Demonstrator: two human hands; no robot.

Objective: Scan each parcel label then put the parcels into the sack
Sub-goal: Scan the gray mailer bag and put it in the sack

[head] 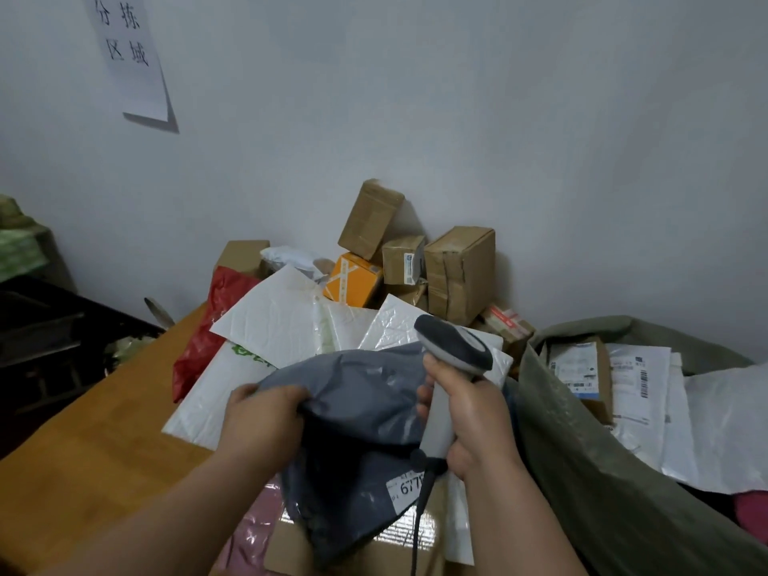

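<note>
My left hand (266, 421) grips the top edge of a grey plastic parcel bag (357, 413), held up over the table. Part of its white label (405, 488) shows near the lower right, partly hidden behind the scanner cord. My right hand (469, 413) holds the handle of a grey and white barcode scanner (455, 347), whose head points away from me above the grey parcel. The olive-green sack (582, 451) stands open at the right, with a labelled box (579, 367) and white mailers (640, 392) inside.
White padded mailers (274, 322), a red bag (208, 326) and a pink bag (257, 530) lie on the wooden table (91, 442). Brown cartons (459, 272) and an orange box (353, 280) are stacked against the wall. A taped carton (386, 550) sits under the grey parcel.
</note>
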